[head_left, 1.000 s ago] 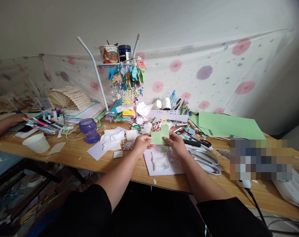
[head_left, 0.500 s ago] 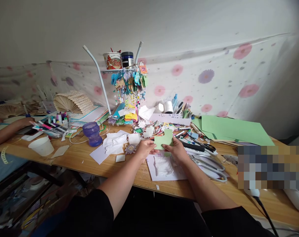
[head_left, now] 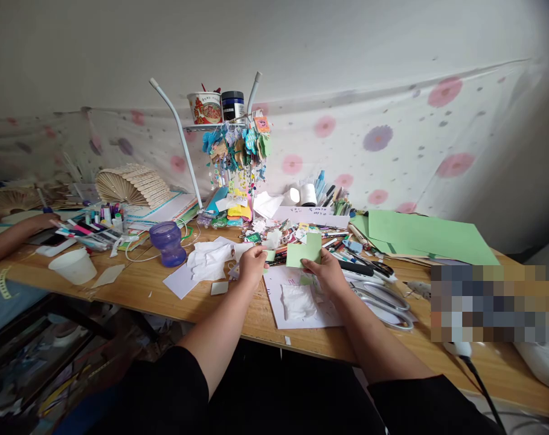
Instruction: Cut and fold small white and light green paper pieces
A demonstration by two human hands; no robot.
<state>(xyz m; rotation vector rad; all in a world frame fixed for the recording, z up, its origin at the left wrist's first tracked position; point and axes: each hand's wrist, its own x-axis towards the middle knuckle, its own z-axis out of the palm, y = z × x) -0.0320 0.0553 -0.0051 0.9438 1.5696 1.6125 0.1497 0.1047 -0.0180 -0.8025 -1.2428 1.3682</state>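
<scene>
My right hand (head_left: pixel 327 270) pinches an L-shaped piece of light green paper (head_left: pixel 301 251), thumb on its face. To its left, my left hand (head_left: pixel 252 266) is closed on a smaller green paper piece (head_left: pixel 270 255) that sticks out past the fingertips. A gap separates the two pieces. Below them a white paper sheet (head_left: pixel 278 317) lies on the table, bearing a crumpled white tissue (head_left: pixel 298 301) and a bit of green paper (head_left: pixel 307 280). Large silver-handled scissors (head_left: pixel 387 302) lie right of my right hand.
A purple cup (head_left: pixel 168 243) and a white cup (head_left: pixel 73 266) stand to the left, near crumpled tissues (head_left: pixel 208 261). Large green paper sheets (head_left: pixel 426 237) are stacked at the right. Pens and scraps crowd the back. Another person's hand (head_left: pixel 43 222) is at far left.
My hands have moved apart. The small green piece in my left hand now shows separate from the L-shaped one, which has shifted slightly up and right.
</scene>
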